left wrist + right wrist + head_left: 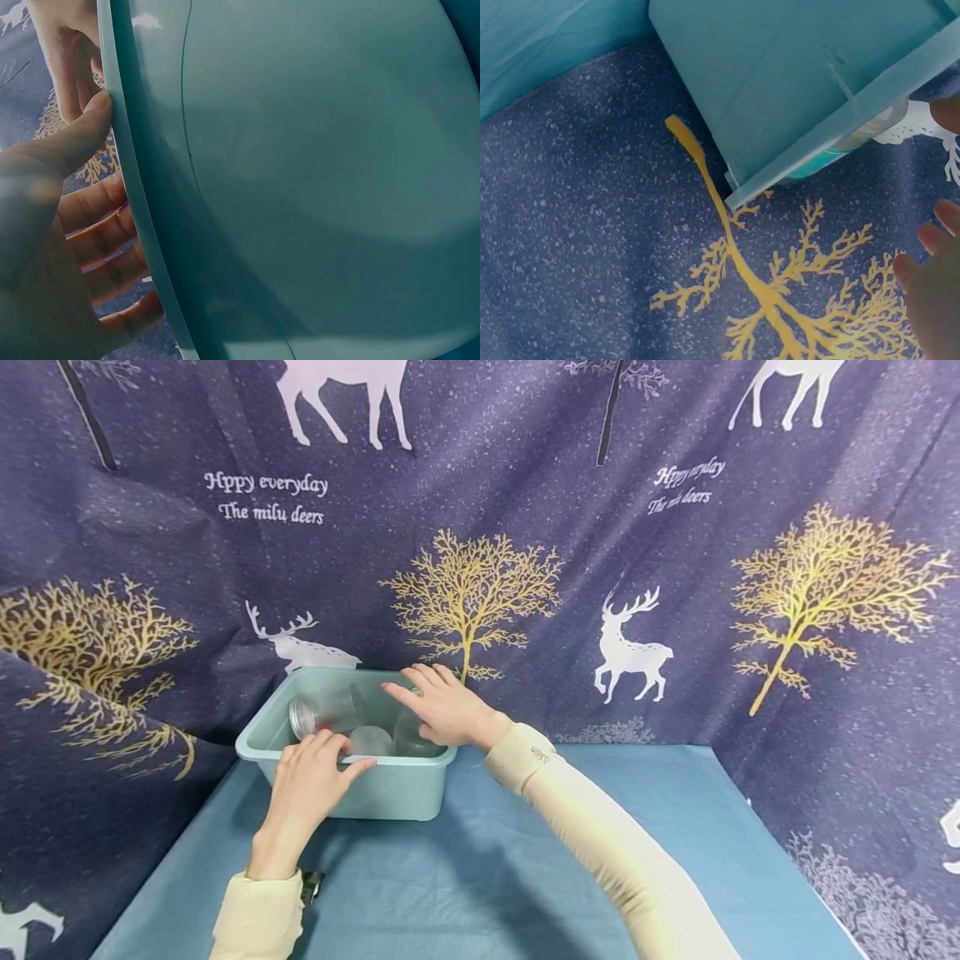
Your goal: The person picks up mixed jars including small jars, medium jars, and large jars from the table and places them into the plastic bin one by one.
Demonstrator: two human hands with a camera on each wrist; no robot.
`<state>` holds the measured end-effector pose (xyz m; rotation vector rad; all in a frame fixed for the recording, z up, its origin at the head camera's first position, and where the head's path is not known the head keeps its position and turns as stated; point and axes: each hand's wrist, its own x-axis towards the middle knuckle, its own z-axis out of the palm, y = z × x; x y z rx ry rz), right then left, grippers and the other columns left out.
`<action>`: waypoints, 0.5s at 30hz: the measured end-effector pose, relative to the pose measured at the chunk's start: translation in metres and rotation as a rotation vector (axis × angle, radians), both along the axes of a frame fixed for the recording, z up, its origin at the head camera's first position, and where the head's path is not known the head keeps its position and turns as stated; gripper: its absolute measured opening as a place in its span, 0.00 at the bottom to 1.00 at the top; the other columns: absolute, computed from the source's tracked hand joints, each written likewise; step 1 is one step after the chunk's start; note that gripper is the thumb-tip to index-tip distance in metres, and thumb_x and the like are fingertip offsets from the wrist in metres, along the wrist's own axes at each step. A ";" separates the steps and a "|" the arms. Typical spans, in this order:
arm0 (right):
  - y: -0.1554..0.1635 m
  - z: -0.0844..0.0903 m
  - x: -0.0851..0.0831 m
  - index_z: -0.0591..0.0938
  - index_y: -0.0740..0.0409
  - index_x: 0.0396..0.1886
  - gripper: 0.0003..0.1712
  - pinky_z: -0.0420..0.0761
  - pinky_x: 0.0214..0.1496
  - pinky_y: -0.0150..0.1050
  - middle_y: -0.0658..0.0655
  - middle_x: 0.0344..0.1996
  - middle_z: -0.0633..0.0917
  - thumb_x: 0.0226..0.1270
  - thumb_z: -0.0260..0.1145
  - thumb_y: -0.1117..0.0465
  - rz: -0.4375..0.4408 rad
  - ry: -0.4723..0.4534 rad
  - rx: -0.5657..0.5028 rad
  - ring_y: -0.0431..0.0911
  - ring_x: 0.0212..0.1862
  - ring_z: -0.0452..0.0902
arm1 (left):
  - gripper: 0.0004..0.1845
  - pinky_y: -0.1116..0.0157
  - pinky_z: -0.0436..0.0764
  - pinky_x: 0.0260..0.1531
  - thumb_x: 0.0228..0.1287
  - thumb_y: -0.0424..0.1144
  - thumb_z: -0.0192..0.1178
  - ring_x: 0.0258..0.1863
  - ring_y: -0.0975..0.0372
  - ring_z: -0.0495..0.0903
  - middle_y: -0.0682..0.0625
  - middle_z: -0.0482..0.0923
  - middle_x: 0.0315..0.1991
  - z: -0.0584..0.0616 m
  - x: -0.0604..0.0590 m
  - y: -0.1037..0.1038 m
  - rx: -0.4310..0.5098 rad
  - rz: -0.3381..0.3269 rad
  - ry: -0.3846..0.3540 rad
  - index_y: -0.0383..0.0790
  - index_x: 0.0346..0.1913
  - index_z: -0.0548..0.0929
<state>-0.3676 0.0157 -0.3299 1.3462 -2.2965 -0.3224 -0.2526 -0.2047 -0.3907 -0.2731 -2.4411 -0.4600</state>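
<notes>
A pale green plastic bin [375, 793] stands at the back left, with several clear containers in it. One is a clear jar [341, 708] lying on its side at the left; another clear container [371, 741] shows in the middle, and a third clear container [408, 737] lies at the right, partly behind my right hand. My left hand [309, 777] is at the bin's near rim, its fingers loosely bent over the edge and holding nothing. Over the bin's right end my right hand [450, 706] hovers with fingers spread, nothing in its grasp.
A blue cloth [585, 827] covers the table. Behind it hangs a dark blue curtain [510, 485] printed with deer and golden trees, close to the bin's back side. A small dark object [311, 887] shows beside the left cuff.
</notes>
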 end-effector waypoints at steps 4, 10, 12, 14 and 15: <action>0.000 -0.002 0.001 0.56 0.47 0.77 0.43 0.53 0.70 0.53 0.61 0.72 0.60 0.66 0.64 0.52 -0.020 -0.023 0.001 0.55 0.73 0.51 | 0.20 0.46 0.68 0.40 0.54 0.53 0.71 0.35 0.48 0.78 0.46 0.78 0.33 -0.001 0.000 0.000 -0.002 -0.001 -0.006 0.39 0.35 0.81; 0.002 -0.003 0.002 0.58 0.47 0.76 0.38 0.53 0.70 0.53 0.60 0.71 0.61 0.72 0.59 0.45 -0.025 -0.038 -0.016 0.55 0.73 0.53 | 0.20 0.46 0.68 0.40 0.53 0.52 0.72 0.35 0.48 0.78 0.46 0.77 0.33 0.000 -0.001 -0.001 -0.009 -0.006 0.015 0.39 0.34 0.82; 0.004 -0.003 0.002 0.58 0.46 0.77 0.38 0.53 0.70 0.53 0.61 0.72 0.60 0.73 0.57 0.43 -0.039 -0.057 -0.022 0.55 0.73 0.52 | 0.20 0.46 0.68 0.40 0.53 0.52 0.72 0.35 0.48 0.78 0.46 0.77 0.33 0.000 -0.001 -0.001 -0.010 -0.009 0.018 0.39 0.34 0.82; 0.007 -0.003 0.004 0.57 0.46 0.77 0.37 0.53 0.71 0.53 0.61 0.72 0.60 0.73 0.56 0.42 -0.054 -0.090 -0.036 0.55 0.73 0.52 | 0.19 0.46 0.68 0.40 0.54 0.53 0.72 0.35 0.48 0.78 0.46 0.78 0.33 0.000 -0.001 -0.001 -0.012 -0.011 0.007 0.39 0.34 0.82; 0.010 -0.004 0.006 0.57 0.45 0.77 0.37 0.52 0.71 0.53 0.60 0.72 0.59 0.74 0.55 0.42 -0.063 -0.112 -0.043 0.54 0.73 0.51 | 0.20 0.46 0.68 0.40 0.54 0.53 0.71 0.35 0.48 0.78 0.46 0.77 0.33 0.000 -0.002 -0.001 -0.014 -0.011 0.000 0.39 0.35 0.81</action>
